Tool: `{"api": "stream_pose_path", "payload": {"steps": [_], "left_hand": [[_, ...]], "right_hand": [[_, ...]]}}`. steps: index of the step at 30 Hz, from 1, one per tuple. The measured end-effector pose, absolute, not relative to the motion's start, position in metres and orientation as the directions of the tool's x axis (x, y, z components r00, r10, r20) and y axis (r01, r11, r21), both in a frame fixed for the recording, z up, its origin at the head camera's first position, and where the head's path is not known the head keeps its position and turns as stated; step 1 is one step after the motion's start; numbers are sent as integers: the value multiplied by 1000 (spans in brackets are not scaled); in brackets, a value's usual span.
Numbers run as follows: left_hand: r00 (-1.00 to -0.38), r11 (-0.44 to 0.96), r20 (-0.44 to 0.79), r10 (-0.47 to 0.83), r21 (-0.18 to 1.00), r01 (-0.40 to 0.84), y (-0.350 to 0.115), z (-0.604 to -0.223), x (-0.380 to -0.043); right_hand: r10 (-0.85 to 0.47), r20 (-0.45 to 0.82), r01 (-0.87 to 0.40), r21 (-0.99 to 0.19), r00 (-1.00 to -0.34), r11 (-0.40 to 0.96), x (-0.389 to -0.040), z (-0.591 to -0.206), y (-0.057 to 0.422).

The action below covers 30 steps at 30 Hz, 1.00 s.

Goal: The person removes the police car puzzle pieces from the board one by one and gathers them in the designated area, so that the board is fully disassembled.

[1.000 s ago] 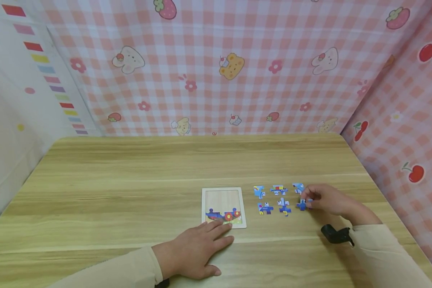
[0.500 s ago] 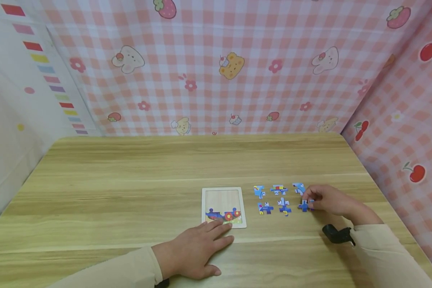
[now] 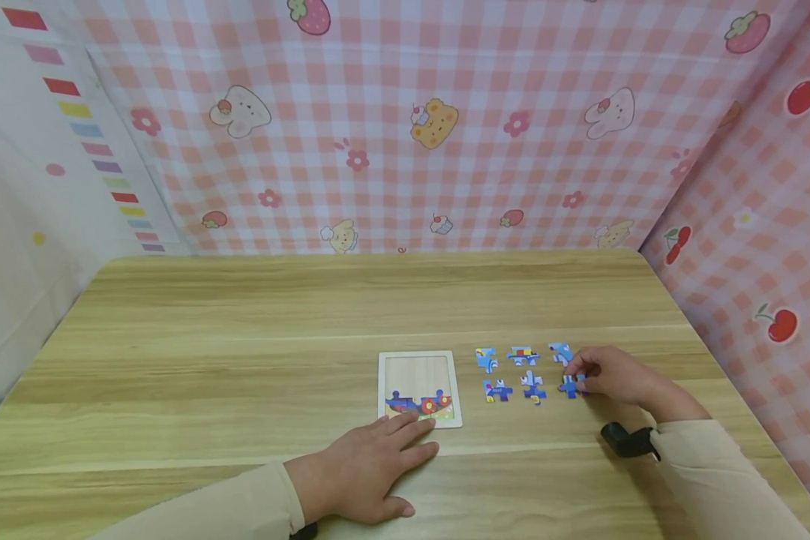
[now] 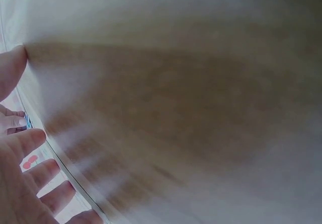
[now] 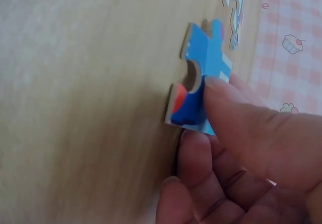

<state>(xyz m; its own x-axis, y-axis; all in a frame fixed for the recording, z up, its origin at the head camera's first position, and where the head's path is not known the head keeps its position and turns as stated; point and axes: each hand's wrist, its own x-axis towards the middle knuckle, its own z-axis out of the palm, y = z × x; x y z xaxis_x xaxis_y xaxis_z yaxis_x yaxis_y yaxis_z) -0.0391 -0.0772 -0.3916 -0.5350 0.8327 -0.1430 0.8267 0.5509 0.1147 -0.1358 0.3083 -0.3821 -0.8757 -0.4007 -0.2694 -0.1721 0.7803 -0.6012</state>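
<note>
My right hand [image 3: 617, 379] pinches a blue jigsaw puzzle piece [image 5: 204, 58] between thumb and fingers, at the right end of the loose pieces. In the right wrist view the piece is tilted and has an orange-red patch at one corner. My left hand [image 3: 364, 469] lies with straight fingers, its fingertips on the near edge of a square wooden puzzle tray [image 3: 455, 390]. Along the tray's near side, joined pieces [image 3: 428, 406] show a blue and red picture; the fingers hide part of it. The left wrist view has the left fingers extended at its lower left.
Several loose pieces lie right of the tray, among them a rainbow-edged piece [image 3: 486, 360], a red-and-yellow one [image 3: 523, 354] and a light blue one [image 3: 559, 353] close to the right hand. A checked cloth [image 3: 378, 187] hangs behind the wooden table [image 3: 243, 322].
The right hand and its puzzle piece have shifted only a little, with a slight turn of the wrist. The left hand and the tray have stayed in place.
</note>
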Motion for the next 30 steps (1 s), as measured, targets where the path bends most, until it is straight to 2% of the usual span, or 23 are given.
{"api": "stream_pose_path", "payload": {"steps": [17,30], "left_hand": [[-535,549,-140,833,99,830,-77,-394,-39],[-539,554,-143,830,101,827,-76,-393,-39]], "right_hand": [[-407,-243,-208,-573,-881,793,-134,-380,305],[-407,-234,-199,-598,-883,776,-134,-384,305]]}}
